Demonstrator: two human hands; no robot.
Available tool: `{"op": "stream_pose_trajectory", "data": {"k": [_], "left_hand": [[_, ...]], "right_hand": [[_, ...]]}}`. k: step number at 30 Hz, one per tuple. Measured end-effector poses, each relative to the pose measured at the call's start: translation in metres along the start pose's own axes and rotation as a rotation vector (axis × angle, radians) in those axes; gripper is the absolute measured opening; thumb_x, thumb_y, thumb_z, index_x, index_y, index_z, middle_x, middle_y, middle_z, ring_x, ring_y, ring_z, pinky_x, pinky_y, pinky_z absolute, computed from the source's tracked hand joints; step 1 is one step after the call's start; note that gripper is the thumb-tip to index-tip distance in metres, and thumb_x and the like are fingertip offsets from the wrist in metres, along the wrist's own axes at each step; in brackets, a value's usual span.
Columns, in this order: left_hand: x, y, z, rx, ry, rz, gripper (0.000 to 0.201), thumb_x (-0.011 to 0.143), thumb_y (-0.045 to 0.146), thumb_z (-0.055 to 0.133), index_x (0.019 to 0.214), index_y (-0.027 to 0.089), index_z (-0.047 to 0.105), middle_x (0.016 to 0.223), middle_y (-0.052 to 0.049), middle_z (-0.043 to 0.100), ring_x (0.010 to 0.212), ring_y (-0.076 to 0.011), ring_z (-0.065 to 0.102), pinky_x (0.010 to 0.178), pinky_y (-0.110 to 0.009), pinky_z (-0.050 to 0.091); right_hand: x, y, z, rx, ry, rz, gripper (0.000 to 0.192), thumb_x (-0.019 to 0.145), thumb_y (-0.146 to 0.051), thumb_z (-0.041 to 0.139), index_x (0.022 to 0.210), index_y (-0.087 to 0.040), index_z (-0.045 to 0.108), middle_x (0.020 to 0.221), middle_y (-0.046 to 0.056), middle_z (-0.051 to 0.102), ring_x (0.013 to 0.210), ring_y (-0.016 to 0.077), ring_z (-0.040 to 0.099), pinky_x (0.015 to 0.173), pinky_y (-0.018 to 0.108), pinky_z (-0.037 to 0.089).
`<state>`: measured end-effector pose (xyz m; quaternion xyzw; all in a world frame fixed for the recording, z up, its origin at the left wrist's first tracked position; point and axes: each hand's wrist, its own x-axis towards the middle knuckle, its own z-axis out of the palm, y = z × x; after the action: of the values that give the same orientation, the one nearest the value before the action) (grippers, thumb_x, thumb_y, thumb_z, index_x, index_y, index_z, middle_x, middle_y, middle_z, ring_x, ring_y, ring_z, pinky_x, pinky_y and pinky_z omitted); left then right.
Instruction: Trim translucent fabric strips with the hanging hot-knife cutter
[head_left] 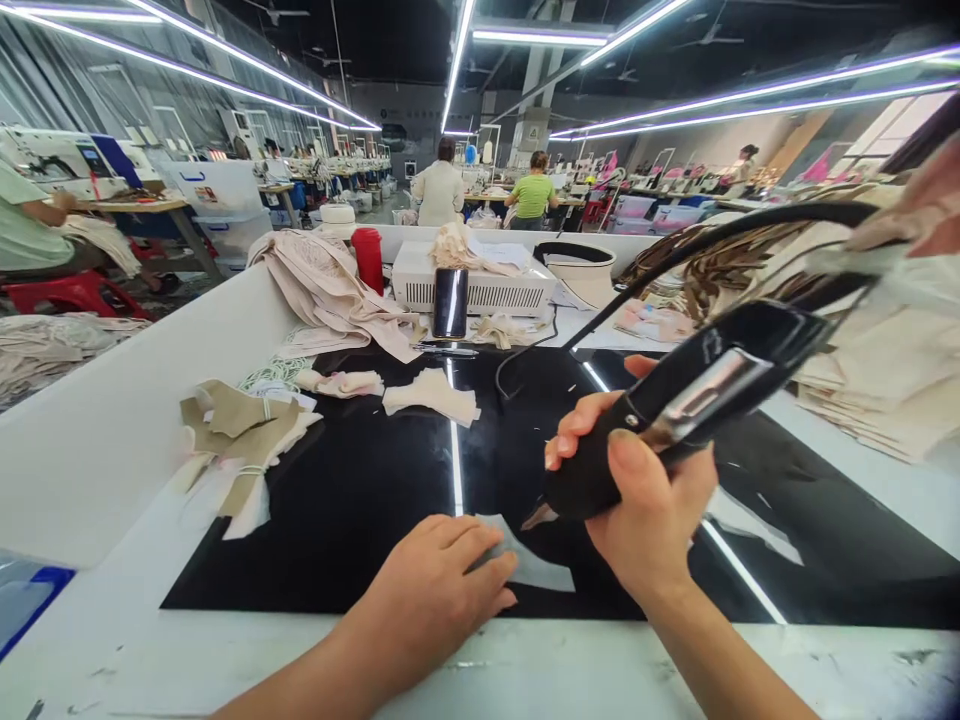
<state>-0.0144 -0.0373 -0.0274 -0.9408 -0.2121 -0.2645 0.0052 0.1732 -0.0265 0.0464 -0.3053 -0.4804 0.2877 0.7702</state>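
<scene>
My right hand (649,515) is wrapped around a black corded hand tool (720,380) with a shiny metal strip along its body. Its pointed, blade-like metal tip (540,515) angles down by the edge of a thin whitish cut piece (536,565). My left hand (442,575) lies on that piece, fingers extended and resting over its left end, gripping nothing. Both hands are over a glossy black board (352,510). Whether the tip touches the piece or the board, I cannot tell.
Tied tan and white cut pieces (244,430) lie left, cream pieces (431,395) farther back. Behind stand a phone (450,303), a vented white box (480,285) and a red cup (367,258). Fabric stacks (870,350) are right. Other people sit beyond the white partition.
</scene>
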Motion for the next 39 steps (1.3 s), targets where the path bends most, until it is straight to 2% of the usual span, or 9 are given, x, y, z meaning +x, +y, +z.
{"op": "stream_pose_trajectory", "data": {"k": [5, 9, 20, 33, 39], "left_hand": [[0.0, -0.001, -0.002, -0.004, -0.008, 0.009, 0.019, 0.109, 0.03, 0.053, 0.118, 0.018, 0.065, 0.115, -0.008, 0.073, 0.104, -0.0227, 0.072, 0.086, -0.039, 0.063], [-0.001, -0.002, -0.002, -0.01, 0.005, 0.012, 0.02, 0.109, 0.029, 0.052, 0.119, 0.019, 0.067, 0.114, -0.007, 0.074, 0.103, -0.0232, 0.073, 0.086, -0.04, 0.064], [0.001, -0.002, -0.005, -0.008, 0.011, 0.009, 0.026, 0.111, 0.029, 0.046, 0.118, 0.019, 0.069, 0.114, -0.008, 0.075, 0.101, -0.025, 0.074, 0.082, -0.042, 0.065], [0.002, -0.002, -0.005, -0.011, 0.013, 0.016, 0.025, 0.111, 0.028, 0.046, 0.117, 0.018, 0.068, 0.111, -0.009, 0.075, 0.098, -0.0266, 0.075, 0.081, -0.044, 0.066], [0.0, -0.002, -0.003, -0.036, 0.003, -0.003, 0.021, 0.109, 0.028, 0.052, 0.118, 0.019, 0.068, 0.114, -0.008, 0.075, 0.101, -0.0268, 0.075, 0.084, -0.044, 0.066]], "right_hand": [[-0.01, -0.017, -0.026, -0.069, 0.044, 0.005, 0.044, 0.088, -0.036, 0.082, 0.127, -0.03, 0.062, 0.082, -0.003, 0.066, 0.063, 0.0152, 0.063, 0.054, 0.03, 0.058], [-0.017, -0.02, -0.036, -0.082, 0.054, -0.009, 0.044, 0.088, -0.036, 0.082, 0.126, -0.03, 0.062, 0.082, -0.002, 0.066, 0.063, 0.0157, 0.063, 0.052, 0.03, 0.058], [-0.025, -0.019, -0.039, -0.088, 0.027, -0.023, 0.046, 0.091, -0.035, 0.08, 0.132, -0.03, 0.061, 0.085, -0.002, 0.066, 0.064, 0.0155, 0.064, 0.054, 0.03, 0.059], [-0.031, -0.027, -0.038, -0.04, 0.015, -0.015, 0.047, 0.091, -0.035, 0.08, 0.134, -0.03, 0.062, 0.084, -0.002, 0.067, 0.065, 0.015, 0.063, 0.054, 0.03, 0.059], [-0.032, -0.021, -0.038, -0.1, 0.031, -0.005, 0.043, 0.093, -0.032, 0.077, 0.133, -0.032, 0.062, 0.084, -0.002, 0.066, 0.064, 0.0145, 0.063, 0.054, 0.029, 0.06]]}}
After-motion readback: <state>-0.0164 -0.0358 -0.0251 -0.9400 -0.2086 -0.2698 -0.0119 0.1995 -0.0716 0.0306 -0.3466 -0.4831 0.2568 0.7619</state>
